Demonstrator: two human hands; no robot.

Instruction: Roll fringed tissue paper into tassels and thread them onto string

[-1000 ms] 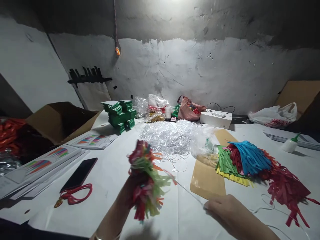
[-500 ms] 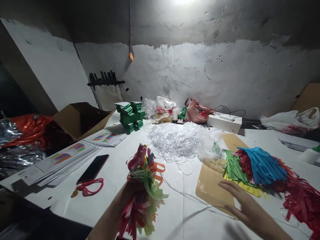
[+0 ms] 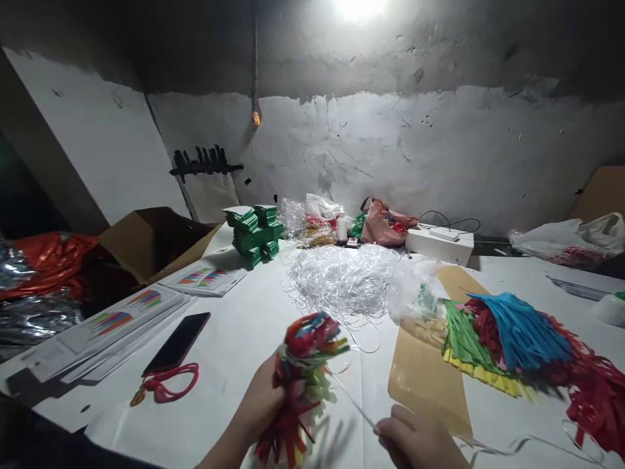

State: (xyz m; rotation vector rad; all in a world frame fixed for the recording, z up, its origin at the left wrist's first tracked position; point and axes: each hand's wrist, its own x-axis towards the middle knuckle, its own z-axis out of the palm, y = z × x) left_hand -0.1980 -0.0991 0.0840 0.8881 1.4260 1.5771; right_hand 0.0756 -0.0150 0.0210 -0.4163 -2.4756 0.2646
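1. At near edge, ctr-right: R hand (image 3: 415,440), thumb + index pinched shut on white string (image 3: 354,402); other fingers curled under, partly out of view, can't tell if they touch anything.
2. Near ctr: L hand (image 3: 263,397) closed round multicolor strip bundle (image 3: 305,358), approx mid-length. Fingertips hidden by strips, so exact grip n/a. Bundle roughly upright over white table (image 3: 234,371), loose red ends hanging at btm.
3. String runs taut, straight, from bundle to R fingertips; tail goes off R along tabletop, loose + wavy.
4. L of L hand, well apart: phone (image 3: 176,344) flat, red cord (image 3: 178,389) lying at its near end. Printed sheets (image 3: 105,332) stacked beyond, further L.
5. R side, mid: tan card (image 3: 424,384) flat just past R hand. Fringe pile next to it: blue fringe (image 3: 522,335) on top, green fringe (image 3: 461,339) + yellow fringe (image 3: 483,374) at L side, dk red strips (image 3: 598,404) at R.
6. Past bundle, ctr: big tangled heap of white string (image 3: 342,277), clear plastic bag (image 3: 413,293) touching its R side.
7. Far row: green-edged stack (image 3: 254,234) L, white bottle (image 3: 342,228), pink bag (image 3: 378,225) w/ colored bits, white box (image 3: 439,245) R.
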